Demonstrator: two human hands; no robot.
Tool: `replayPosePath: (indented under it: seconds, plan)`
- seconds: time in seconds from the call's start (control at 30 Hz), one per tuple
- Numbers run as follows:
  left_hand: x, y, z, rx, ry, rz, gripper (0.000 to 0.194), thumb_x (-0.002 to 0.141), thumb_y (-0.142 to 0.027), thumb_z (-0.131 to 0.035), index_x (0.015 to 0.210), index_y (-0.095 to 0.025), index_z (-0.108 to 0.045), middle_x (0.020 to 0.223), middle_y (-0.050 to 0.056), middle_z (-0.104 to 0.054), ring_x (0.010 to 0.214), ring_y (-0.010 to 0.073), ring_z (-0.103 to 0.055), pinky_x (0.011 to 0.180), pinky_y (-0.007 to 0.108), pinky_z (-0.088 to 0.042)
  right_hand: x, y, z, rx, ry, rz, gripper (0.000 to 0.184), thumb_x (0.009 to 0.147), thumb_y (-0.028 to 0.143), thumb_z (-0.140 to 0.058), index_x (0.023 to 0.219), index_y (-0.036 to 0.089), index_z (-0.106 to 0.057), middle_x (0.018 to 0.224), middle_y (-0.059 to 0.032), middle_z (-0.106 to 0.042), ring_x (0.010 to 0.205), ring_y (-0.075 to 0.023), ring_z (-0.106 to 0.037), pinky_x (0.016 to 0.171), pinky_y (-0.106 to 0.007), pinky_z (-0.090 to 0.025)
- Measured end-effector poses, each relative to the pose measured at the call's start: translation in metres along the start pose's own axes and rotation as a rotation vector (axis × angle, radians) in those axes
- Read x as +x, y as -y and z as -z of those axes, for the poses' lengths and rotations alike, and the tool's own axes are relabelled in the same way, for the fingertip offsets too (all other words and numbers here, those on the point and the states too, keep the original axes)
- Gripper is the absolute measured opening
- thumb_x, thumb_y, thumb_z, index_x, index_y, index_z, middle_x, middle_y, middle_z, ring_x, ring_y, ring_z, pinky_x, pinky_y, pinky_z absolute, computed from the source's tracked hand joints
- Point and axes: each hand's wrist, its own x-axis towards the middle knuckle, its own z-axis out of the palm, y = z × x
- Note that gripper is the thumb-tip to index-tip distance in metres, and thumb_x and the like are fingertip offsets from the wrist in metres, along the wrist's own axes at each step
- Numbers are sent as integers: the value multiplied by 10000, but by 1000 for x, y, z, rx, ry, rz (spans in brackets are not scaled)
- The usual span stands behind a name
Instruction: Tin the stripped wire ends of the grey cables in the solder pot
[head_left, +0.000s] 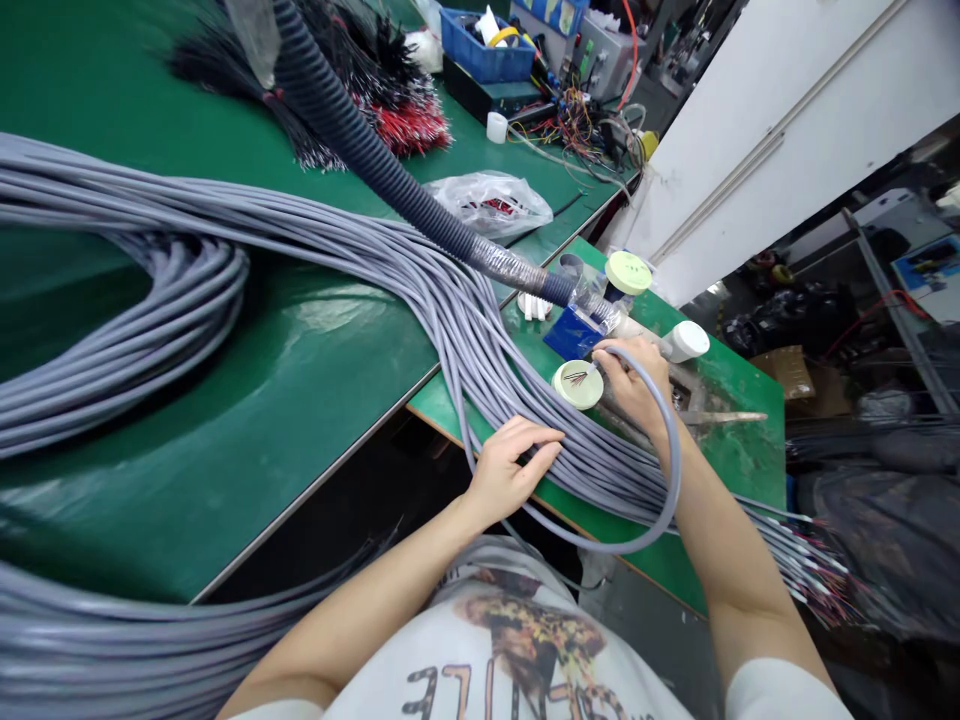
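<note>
A thick bundle of grey cables (480, 340) sweeps across the green workbench (300, 390) and past my hands. My left hand (517, 470) curls over the bundle. My right hand (630, 380) grips a single grey cable (675, 480) near its end, and that cable loops down below the hand. Just left of the fingers lies a pale green round cap (577, 385) with fine coloured wires in its centre. A black corrugated conduit (352, 120) runs down to a taped end (510, 270) near a blue block (574, 335).
A second pale green cap (628, 272), a white cylinder (688, 341) and a metal blade (720, 417) lie on the lower bench. Black and red wire bunches (397, 120), a plastic bag (487, 205) and a blue crate (487, 45) sit beyond. A white wall panel (750, 130) stands right.
</note>
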Motion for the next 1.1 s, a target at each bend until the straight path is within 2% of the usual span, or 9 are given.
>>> replayPosePath:
  seconds: [0.17, 0.27, 0.43, 0.57, 0.67, 0.9, 1.1]
  plan:
    - [0, 0, 0, 0, 2, -1, 129, 844, -186, -601, 942, -186, -686, 812, 56, -686, 770, 168, -598, 730, 318, -473, 0, 0, -5, -10, 9, 3, 219, 906, 373, -515, 900, 255, -699, 861, -11, -699, 841, -195, -597, 831, -342, -370]
    - [0, 1, 0, 6, 4, -1, 132, 842, -182, -603, 944, -185, -685, 813, 57, -686, 771, 169, -598, 731, 319, -473, 0, 0, 0, -10, -7, -1, 204, 900, 356, -526, 888, 251, -701, 864, -12, -705, 829, -196, -601, 821, -346, -375]
    - [1, 0, 0, 20, 9, -2, 133, 837, -178, -606, 944, -180, -685, 807, 54, -684, 765, 163, -597, 732, 310, -474, -9, -8, 35, -42, -121, -19, 203, 901, 337, -513, 886, 243, -693, 909, -14, -716, 871, -210, -605, 844, -358, -393]
    - [1, 0, 1, 39, 29, 19, 138, 845, -200, -597, 948, -183, -687, 832, 63, -687, 785, 172, -602, 744, 319, -477, -28, -30, 66, -145, -152, -76, 211, 898, 355, -508, 883, 247, -689, 905, -21, -713, 885, -218, -606, 848, -360, -396]
    - [1, 0, 1, 58, 31, 23, 137, 842, -204, -600, 943, -180, -689, 838, 65, -688, 797, 175, -604, 747, 319, -478, -44, -51, 75, -220, -139, -142, 225, 905, 362, -491, 896, 250, -686, 872, -25, -713, 869, -219, -600, 840, -360, -383]
    - [1, 0, 0, 95, 36, 26, 138, 843, -205, -597, 943, -182, -690, 839, 62, -688, 797, 174, -609, 752, 310, -483, -59, -93, 64, -280, -111, -199, 261, 921, 360, -455, 914, 236, -684, 842, -34, -712, 835, -218, -578, 796, -339, -363]
    - [1, 1, 0, 104, 40, 7, 144, 826, -166, -611, 950, -173, -686, 842, 61, -685, 803, 171, -605, 752, 304, -474, -55, -108, 50, -322, -70, -206, 234, 907, 346, -482, 896, 240, -690, 814, -24, -706, 786, -210, -573, 728, -319, -346]
